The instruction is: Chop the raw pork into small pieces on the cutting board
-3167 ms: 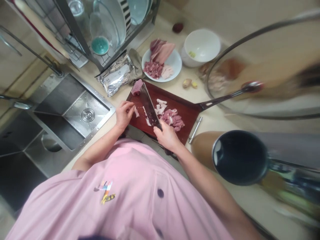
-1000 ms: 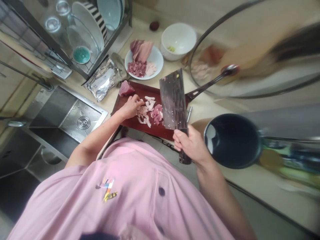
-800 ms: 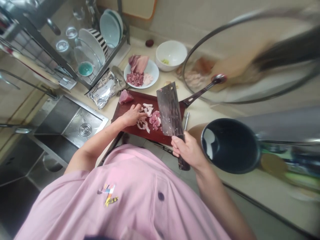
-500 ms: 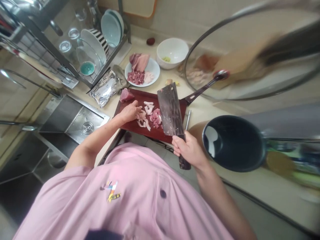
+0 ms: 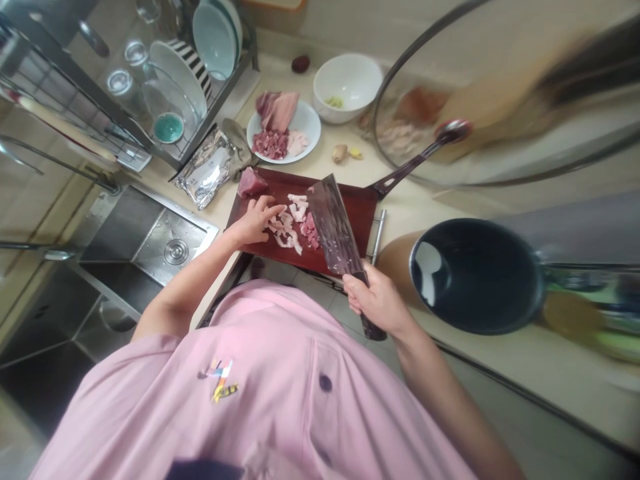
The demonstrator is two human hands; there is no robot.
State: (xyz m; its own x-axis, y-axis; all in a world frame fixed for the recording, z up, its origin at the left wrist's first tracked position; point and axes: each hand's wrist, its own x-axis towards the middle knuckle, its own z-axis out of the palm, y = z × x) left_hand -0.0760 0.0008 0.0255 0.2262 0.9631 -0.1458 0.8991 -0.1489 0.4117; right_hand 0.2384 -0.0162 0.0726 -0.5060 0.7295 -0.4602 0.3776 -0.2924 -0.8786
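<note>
My right hand (image 5: 375,297) is closed round the dark handle of a cleaver (image 5: 336,227). Its broad blade, flecked with bits of meat, slants up over the right half of a red cutting board (image 5: 357,200) and partly covers a small pile of pink meat pieces (image 5: 310,232). At the board's left side, my left hand (image 5: 254,220) has its fingers apart, the tips at the edge of some pale fat strips (image 5: 285,233). I cannot tell whether they touch. A chunk of raw meat (image 5: 251,182) lies at the board's far left corner.
Behind the board stand a plate of meat (image 5: 311,137) and a white bowl (image 5: 345,90), with ginger (image 5: 340,153) nearby. A spoon (image 5: 415,160) and a glass lid (image 5: 450,180) lie right, above a dark pot (image 5: 480,280). Left are a foil packet (image 5: 203,173), dish rack (image 5: 220,100) and sink (image 5: 150,230).
My left hand has shifted slightly left and its fingers have spread from the fat strips. The cleaver blade has tilted a little further left. The view has tipped slightly downward.
</note>
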